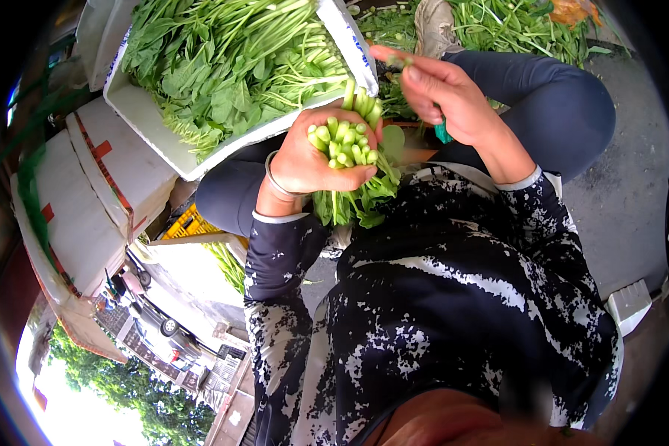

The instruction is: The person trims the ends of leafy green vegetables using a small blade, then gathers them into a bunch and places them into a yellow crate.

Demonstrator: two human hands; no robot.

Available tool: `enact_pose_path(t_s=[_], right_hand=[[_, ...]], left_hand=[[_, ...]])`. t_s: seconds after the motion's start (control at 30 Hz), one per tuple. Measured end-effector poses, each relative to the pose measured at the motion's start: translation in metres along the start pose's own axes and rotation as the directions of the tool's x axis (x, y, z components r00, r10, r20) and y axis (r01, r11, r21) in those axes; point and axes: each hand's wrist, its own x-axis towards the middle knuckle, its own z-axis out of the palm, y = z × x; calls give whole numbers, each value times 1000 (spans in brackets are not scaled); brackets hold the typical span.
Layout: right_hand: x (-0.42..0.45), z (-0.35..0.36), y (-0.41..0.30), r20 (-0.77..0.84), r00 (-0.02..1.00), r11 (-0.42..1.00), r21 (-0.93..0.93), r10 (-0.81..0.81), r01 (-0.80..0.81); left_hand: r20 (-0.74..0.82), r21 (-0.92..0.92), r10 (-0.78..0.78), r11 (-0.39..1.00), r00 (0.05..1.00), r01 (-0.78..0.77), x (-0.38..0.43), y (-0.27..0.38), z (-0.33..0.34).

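My left hand (306, 150), with a bracelet at its wrist, is wrapped around a bunch of leafy green vegetable stems (345, 142). Pale cut ends face up towards me, and the leaves hang below the fist. To the right, and apart from the bunch, my right hand (446, 97) has its fingers curled around a green handle (441, 131); what the handle belongs to is hidden. A small greenish scrap (400, 61) shows at the thumb and forefinger. Just beyond my left hand stands a white foam box (245, 134), filled with the same kind of greens (228, 72).
Loose greens (524, 33) and trimmings (387, 28) lie on the floor near my shoe (436, 28). Taped white foam boxes (83, 189) are stacked at left. A yellow crate (192, 223) sits by my left leg. A car (164, 329) stands outside.
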Motion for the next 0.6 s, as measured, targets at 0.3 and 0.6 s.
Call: enact_pose_path(t_s=[0.3,0.6], right_hand=[[3,-1,-21,193,981,995,-95,30,-12],[-6,-39,14,-431,902,899,-394,3,-191]], left_hand=[[33,127,-1,992,999,-3,5,-5,9],[40,-14,104,995,994,-103,1,0,1]])
